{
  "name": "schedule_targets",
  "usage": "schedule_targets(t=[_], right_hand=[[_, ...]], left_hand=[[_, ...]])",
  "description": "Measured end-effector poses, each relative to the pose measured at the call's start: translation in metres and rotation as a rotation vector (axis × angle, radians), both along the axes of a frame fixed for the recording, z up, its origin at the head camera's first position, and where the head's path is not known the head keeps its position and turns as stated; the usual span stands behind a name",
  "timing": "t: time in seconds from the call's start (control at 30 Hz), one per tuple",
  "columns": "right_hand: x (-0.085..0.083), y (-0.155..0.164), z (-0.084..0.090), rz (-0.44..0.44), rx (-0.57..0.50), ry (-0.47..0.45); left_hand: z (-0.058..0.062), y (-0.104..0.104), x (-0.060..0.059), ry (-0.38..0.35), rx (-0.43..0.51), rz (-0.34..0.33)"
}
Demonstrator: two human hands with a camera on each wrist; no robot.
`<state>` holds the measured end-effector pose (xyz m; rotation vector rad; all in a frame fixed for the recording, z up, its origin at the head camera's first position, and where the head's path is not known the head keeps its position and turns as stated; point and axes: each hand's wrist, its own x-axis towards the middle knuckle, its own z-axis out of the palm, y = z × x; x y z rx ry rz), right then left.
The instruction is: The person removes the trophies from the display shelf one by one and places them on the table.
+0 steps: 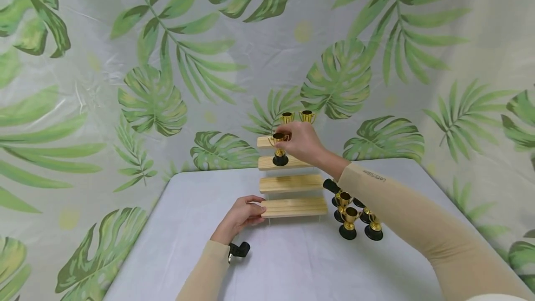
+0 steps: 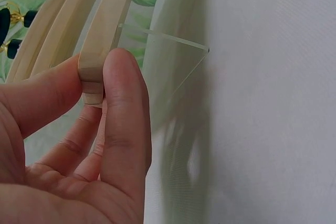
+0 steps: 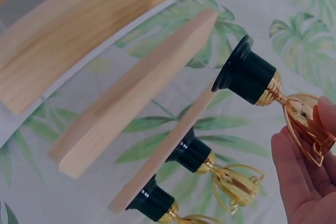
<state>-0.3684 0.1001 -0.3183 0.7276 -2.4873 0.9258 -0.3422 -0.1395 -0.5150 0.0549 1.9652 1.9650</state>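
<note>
Four pale wooden steps on clear acrylic sides make the small display stand at the middle of the white table, and everything below is placed from this stand. Your right hand reaches over its upper steps and pinches the cup of one small gold trophy with a black round base, fingers closed on it; the base is at the left part of the second step from the top, and I cannot tell if it already touches the wood. In the right wrist view this trophy is held by the fingers beside the step edges. Two more gold trophies stand on the top step, behind your hand. Your left hand is at the left end of the lowest step, thumb and fingers clamped on the wood; the left wrist view shows the thumb pressing on that end. A group of the same gold trophies waits on the table just right of the stand, under your right forearm. A small black clip sits at your left wrist, in front of the stand.
</note>
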Motion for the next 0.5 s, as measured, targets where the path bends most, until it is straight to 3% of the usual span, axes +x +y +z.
schedule_targets(t=[0.23,0.5], right_hand=[[0.020,0.015,0.000,0.017,0.019,0.046],[0.039,0.033,-0.004,0.033,0.020,0.036]], left_hand=[[0.000,-0.001,0.000,0.007,0.010,-0.001],[-0.001,-0.001,0.001,0.006,0.005,-0.009]])
